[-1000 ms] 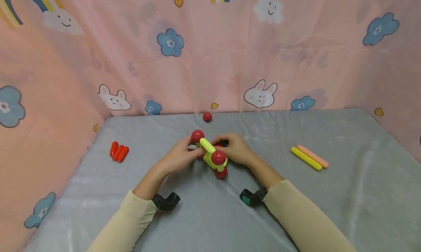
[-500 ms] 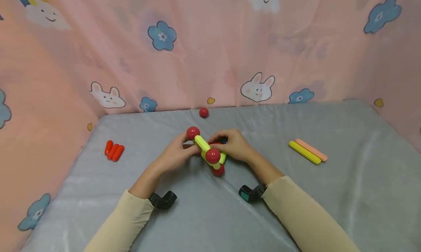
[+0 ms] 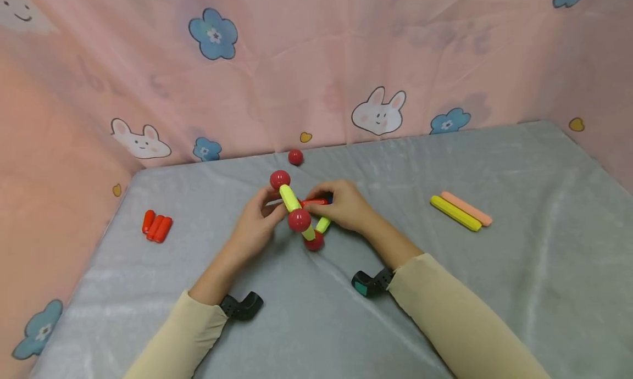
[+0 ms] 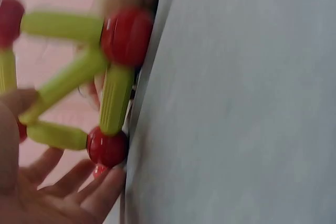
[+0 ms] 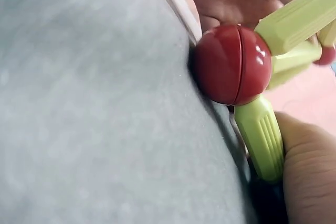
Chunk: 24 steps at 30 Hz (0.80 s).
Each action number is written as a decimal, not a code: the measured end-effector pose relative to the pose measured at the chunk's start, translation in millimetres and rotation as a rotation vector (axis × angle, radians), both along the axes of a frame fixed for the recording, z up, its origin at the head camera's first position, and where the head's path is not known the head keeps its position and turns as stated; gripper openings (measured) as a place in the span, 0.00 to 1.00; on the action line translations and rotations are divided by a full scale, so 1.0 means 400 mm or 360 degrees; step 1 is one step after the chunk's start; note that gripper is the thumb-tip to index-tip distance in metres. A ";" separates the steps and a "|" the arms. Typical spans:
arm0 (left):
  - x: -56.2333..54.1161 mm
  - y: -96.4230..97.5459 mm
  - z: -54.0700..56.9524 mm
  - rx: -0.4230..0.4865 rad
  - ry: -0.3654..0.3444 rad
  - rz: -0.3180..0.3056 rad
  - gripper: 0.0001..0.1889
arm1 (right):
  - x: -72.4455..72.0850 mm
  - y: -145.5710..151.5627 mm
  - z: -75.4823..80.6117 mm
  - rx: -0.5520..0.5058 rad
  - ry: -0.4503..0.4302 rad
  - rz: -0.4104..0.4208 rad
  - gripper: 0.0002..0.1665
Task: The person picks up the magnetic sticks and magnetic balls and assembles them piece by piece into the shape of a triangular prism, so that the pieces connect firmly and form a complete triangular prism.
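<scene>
My left hand point(image 3: 254, 219) holds a frame of yellow-green magnetic sticks point(image 3: 289, 199) and red balls point(image 3: 299, 220), its thumb and fingers around the left side. In the left wrist view, the thumb lies over a slanting stick point(image 4: 68, 85), with several fingers behind and below the lower red ball point(image 4: 107, 146). Opposite, my right hand point(image 3: 348, 206) pinches a red stick point(image 3: 315, 202) behind the frame; something dark blue shows beside its fingers. In the right wrist view, a ball point(image 5: 231, 64) sits close to the table, and a yellow-green stick point(image 5: 261, 137) runs beside the right thumb.
A lone red ball point(image 3: 295, 157) lies near the table's back edge. Several short red-orange sticks point(image 3: 157, 227) lie at the left. Farther right are a long yellow stick point(image 3: 455, 212) and a salmon stick point(image 3: 466, 207). A grey cloth covers the table point(image 3: 494, 302); a pink curtain stands behind.
The head view has shifted and tilted. Between my hands the stick frame has turned, its front part swinging left, and more of the red stick shows at my right fingertips. Both grips stay.
</scene>
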State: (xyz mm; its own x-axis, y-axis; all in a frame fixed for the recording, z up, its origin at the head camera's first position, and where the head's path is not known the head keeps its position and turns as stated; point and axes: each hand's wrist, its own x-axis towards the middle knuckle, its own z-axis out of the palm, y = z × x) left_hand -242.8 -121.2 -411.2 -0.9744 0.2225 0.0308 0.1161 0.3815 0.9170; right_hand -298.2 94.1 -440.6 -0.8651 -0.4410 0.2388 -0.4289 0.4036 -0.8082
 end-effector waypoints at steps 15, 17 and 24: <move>0.043 0.046 -0.003 -0.0186 0.0042 -0.0312 0.45 | 0.001 -0.009 0.007 0.0085 0.0116 -0.0550 0.14; 0.048 0.059 -0.008 -0.0226 0.0067 -0.0316 0.44 | 0.003 -0.008 0.006 0.0100 0.0140 -0.0574 0.14; 0.045 0.072 -0.034 -0.0117 0.0165 0.0033 0.29 | 0.011 -0.006 0.013 0.0188 0.0125 -0.0460 0.19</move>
